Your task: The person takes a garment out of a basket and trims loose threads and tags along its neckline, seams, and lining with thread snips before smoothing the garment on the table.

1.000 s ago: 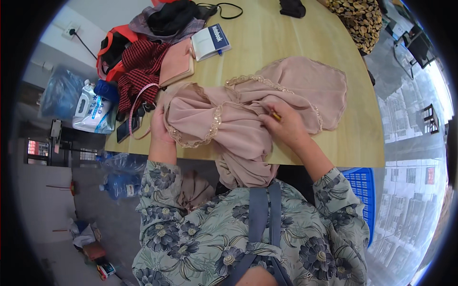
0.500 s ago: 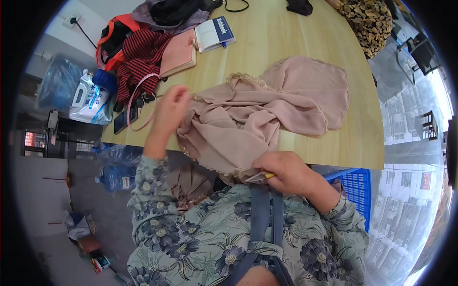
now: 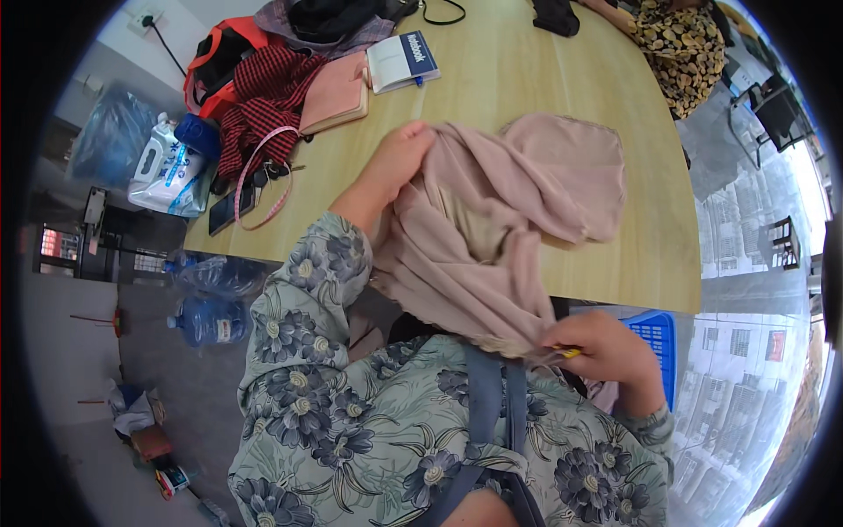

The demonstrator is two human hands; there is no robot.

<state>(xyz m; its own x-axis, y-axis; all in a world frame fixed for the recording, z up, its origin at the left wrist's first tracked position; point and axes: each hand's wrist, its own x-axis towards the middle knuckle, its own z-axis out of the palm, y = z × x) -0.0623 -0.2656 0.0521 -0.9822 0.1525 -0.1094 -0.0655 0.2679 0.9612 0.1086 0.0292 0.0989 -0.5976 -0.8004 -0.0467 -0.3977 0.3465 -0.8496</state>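
Note:
A dusty-pink garment [image 3: 474,290] of thin, soft cloth with a trimmed edge lies bunched across the near side of the table and hangs over its front edge. My left hand [image 3: 395,167] is closed on a fold at its upper left and lifts it. My right hand [image 3: 606,347], at the lower right, is closed on the garment's near edge and on small yellow-handled snips [image 3: 571,353]. The fingers mostly cover the snips. A flat part of the cloth [image 3: 571,167] rests on the table at the far right.
On the wooden table [image 3: 650,255] are a pink notebook [image 3: 335,95], a white-and-blue notebook [image 3: 402,61], a pink tape measure [image 3: 241,189], a phone [image 3: 230,211] and heaped clothes [image 3: 272,83]. A blue basket [image 3: 654,338] stands below at right. Another person's patterned sleeve [image 3: 680,53] shows far right.
My left hand has moved right and taken hold of the cloth, raising it. My right hand has shifted right and slightly down with the snips, drawing the near edge along.

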